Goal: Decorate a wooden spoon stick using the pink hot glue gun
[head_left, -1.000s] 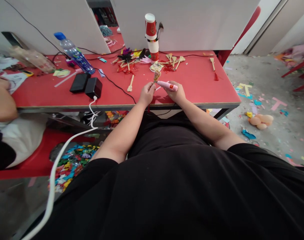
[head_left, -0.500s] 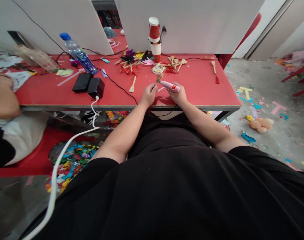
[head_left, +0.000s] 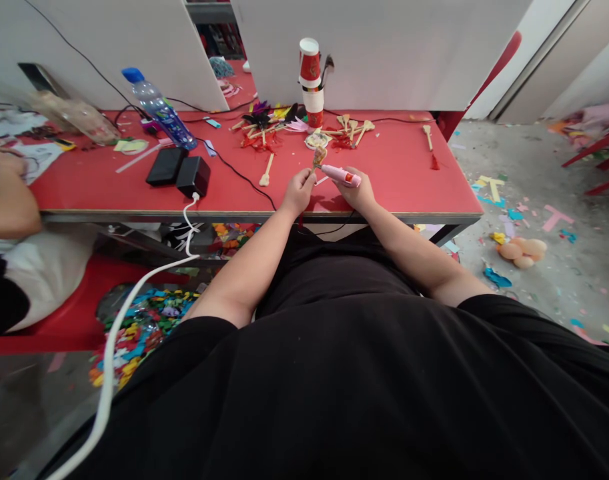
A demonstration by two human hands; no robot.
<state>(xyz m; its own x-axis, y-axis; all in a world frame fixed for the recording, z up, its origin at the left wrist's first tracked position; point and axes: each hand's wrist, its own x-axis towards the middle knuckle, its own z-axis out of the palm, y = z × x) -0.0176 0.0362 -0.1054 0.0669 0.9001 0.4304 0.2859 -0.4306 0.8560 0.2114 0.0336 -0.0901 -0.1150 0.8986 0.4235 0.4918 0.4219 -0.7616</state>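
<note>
Left hand (head_left: pixel 299 191) pinches a short brown-headed stick (head_left: pixel 319 157) between thumb and fingers, head uppermost. Right hand (head_left: pixel 360 191) is wrapped around a pink glue gun (head_left: pixel 340 175), nozzle pointing left at the stick, just below its head; too small from where I look to tell whether the tip touches. Both my hands are over the near part of the red table (head_left: pixel 409 190). Off to my left, a black box (head_left: pixel 193 176) with a white cable plugged in; between it and my left hand, a loose pale stick (head_left: pixel 267 170). Just beyond the held piece, a patterned disc (head_left: pixel 317 139). Right, well apart, a red-tasselled stick (head_left: pixel 429 139). Farther back: dark feathers (head_left: pixel 259 119), stacked paper cups (head_left: pixel 310 65), then a white panel (head_left: pixel 384 53).
</note>
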